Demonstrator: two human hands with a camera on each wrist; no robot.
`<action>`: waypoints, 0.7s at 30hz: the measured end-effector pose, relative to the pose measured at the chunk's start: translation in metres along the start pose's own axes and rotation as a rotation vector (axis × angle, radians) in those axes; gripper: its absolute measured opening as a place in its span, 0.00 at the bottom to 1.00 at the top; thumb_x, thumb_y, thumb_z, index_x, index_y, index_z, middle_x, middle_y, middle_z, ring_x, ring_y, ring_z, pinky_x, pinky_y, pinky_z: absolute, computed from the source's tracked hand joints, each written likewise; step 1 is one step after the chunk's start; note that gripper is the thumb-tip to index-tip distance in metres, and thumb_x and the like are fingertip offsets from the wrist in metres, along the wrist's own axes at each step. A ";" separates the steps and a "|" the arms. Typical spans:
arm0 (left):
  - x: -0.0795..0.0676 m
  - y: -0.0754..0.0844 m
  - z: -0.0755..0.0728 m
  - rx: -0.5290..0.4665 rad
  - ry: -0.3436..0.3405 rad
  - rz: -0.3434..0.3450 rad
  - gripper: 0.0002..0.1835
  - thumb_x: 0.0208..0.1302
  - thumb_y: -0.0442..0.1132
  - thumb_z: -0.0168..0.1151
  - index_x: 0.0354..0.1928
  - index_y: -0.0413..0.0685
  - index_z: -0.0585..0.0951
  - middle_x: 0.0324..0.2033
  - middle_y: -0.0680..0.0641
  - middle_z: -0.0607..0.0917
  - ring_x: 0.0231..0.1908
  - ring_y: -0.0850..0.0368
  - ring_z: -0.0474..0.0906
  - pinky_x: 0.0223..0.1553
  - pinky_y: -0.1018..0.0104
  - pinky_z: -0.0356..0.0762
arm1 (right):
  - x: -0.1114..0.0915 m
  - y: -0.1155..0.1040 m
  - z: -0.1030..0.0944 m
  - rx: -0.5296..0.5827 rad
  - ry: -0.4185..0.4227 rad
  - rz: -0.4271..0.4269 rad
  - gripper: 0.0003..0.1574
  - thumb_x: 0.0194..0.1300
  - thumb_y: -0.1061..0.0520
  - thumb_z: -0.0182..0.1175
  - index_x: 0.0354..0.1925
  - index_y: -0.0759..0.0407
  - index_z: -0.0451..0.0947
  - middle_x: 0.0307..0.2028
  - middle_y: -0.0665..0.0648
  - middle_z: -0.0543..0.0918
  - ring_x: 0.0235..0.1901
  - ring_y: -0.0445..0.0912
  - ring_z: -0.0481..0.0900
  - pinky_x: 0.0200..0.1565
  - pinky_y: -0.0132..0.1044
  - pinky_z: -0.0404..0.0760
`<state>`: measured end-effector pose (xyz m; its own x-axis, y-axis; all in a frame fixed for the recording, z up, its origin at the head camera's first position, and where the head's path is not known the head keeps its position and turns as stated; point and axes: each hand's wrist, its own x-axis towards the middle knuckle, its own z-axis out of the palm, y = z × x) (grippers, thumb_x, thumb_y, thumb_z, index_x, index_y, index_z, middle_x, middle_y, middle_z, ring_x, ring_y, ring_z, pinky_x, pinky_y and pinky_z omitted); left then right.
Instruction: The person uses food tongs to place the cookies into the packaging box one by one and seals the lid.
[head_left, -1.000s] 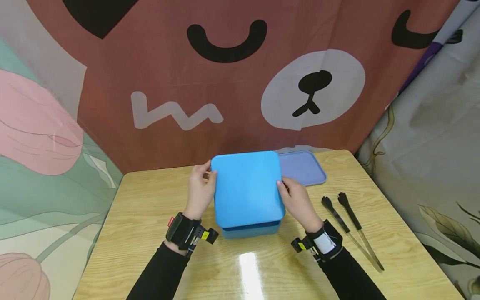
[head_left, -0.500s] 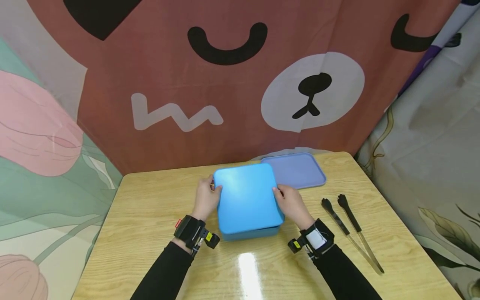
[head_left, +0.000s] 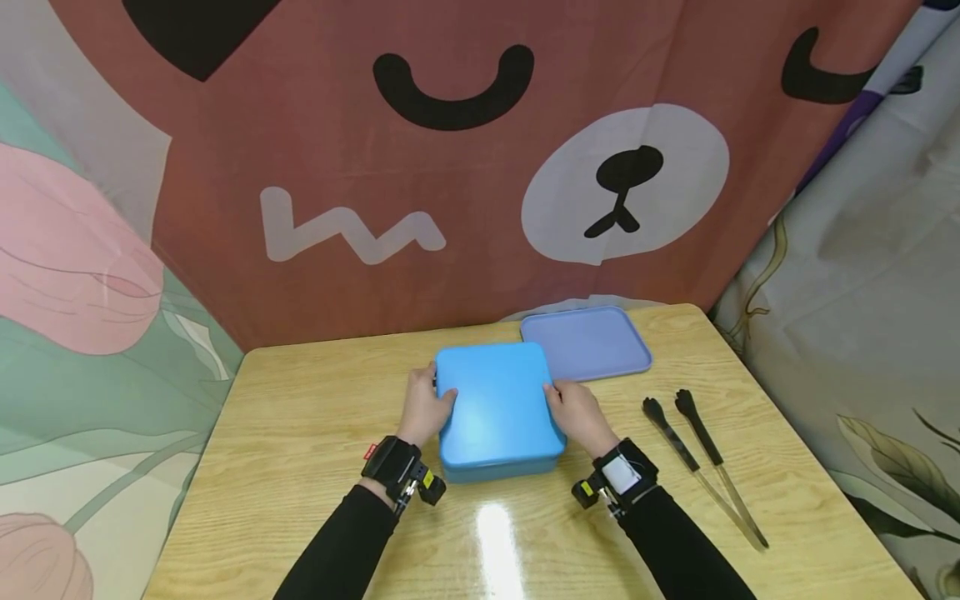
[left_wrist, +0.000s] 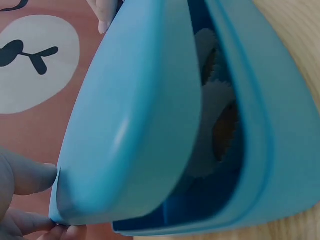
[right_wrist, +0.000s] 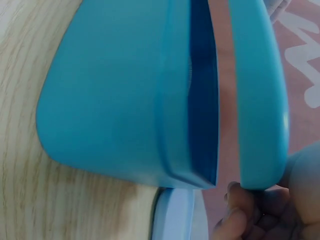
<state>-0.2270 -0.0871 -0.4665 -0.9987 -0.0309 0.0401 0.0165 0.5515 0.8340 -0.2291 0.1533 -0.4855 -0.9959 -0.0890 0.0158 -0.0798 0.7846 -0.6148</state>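
A blue square lid (head_left: 491, 400) lies over a matching blue box (head_left: 502, 472) at the middle of the table. My left hand (head_left: 425, 404) grips the lid's left edge, thumb on top. Its right edge is held by my right hand (head_left: 577, 412), fingers curled beneath. In both wrist views a gap shows between the lid (right_wrist: 260, 100) and the box's rim (right_wrist: 167, 95). Through that gap, the left wrist view shows pale wavy-edged shapes (left_wrist: 202, 150) with brown patches inside; what they are I cannot tell.
Behind the box, to the right, lies a flat lilac tray (head_left: 588, 342). Tongs (head_left: 708, 467) with black tips rest on the table's right side. A printed curtain (head_left: 337, 292) hangs right behind the table's back edge.
Both hands have brought the lid down and toward me over the box. Less of the box's front shows in a gap, and more of the lilac tray has come into view.
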 end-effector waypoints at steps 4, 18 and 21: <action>0.002 -0.008 0.005 0.011 -0.028 -0.037 0.35 0.61 0.34 0.58 0.65 0.28 0.55 0.55 0.30 0.61 0.57 0.39 0.63 0.55 0.52 0.64 | 0.003 0.002 0.005 -0.019 -0.016 0.041 0.20 0.70 0.52 0.44 0.30 0.63 0.76 0.22 0.56 0.75 0.22 0.45 0.70 0.24 0.37 0.69; 0.009 -0.025 0.013 0.056 -0.057 -0.077 0.36 0.59 0.35 0.60 0.65 0.29 0.56 0.54 0.31 0.63 0.55 0.40 0.65 0.53 0.51 0.66 | 0.009 0.010 0.017 -0.050 -0.032 0.051 0.23 0.70 0.52 0.45 0.44 0.69 0.78 0.35 0.62 0.81 0.29 0.47 0.77 0.31 0.42 0.75; 0.010 -0.026 0.013 0.053 -0.062 -0.074 0.36 0.59 0.35 0.59 0.65 0.29 0.56 0.54 0.31 0.63 0.55 0.40 0.65 0.53 0.51 0.66 | 0.010 0.011 0.017 -0.047 -0.035 0.049 0.23 0.70 0.52 0.44 0.45 0.69 0.77 0.36 0.62 0.81 0.29 0.47 0.77 0.30 0.41 0.75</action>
<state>-0.2379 -0.0910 -0.4953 -0.9982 -0.0224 -0.0555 -0.0579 0.5928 0.8032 -0.2388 0.1504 -0.5058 -0.9967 -0.0702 -0.0418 -0.0333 0.8164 -0.5765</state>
